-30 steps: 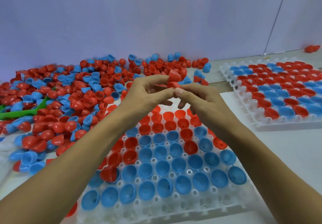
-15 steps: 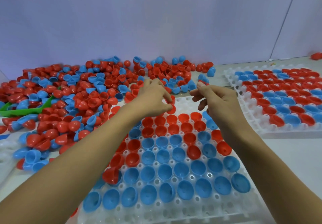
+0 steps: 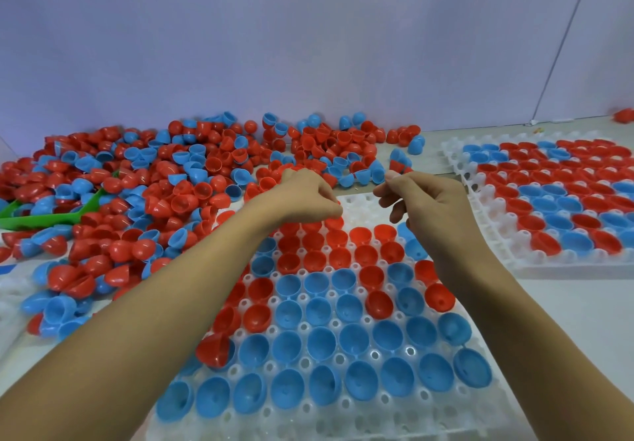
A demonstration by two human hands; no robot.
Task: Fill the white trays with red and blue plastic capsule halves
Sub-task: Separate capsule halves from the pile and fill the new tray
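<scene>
Near white tray [image 3: 356,423] directly below the head camera, on the bench [image 3: 566,303]. Front rows filled with blue capsule halves [image 3: 360,337], open side up; farther rows mostly red capsule halves [image 3: 338,238]. Far edge of the tray bare, empty cells showing. One red half [image 3: 213,349] tipped on its side at the left edge of the tray, not seated.

Left hand [image 3: 305,197] over the far left part of the tray, fingers curled downward, fingertips at a red half [image 3: 334,222] in the farthest filled row; whether gripping it or only touching, cannot tell. Right hand [image 3: 429,200] raised just beside the left, above the bare far edge, thumb and forefinger pressed together at the tips, other fingers loosely curled; nothing visible between them.

Loose pile [image 3: 164,193] of red and blue halves spread across the bench left of and behind the tray, reaching the wall [image 3: 308,46]. Green scoop [image 3: 51,216] lying in the pile at far left, partly buried.

Second white tray [image 3: 555,265] to the right, well filled with mixed red and blue halves, near corner close to the first tray. Single red piece [image 3: 622,115] alone at far right by the wall.
</scene>
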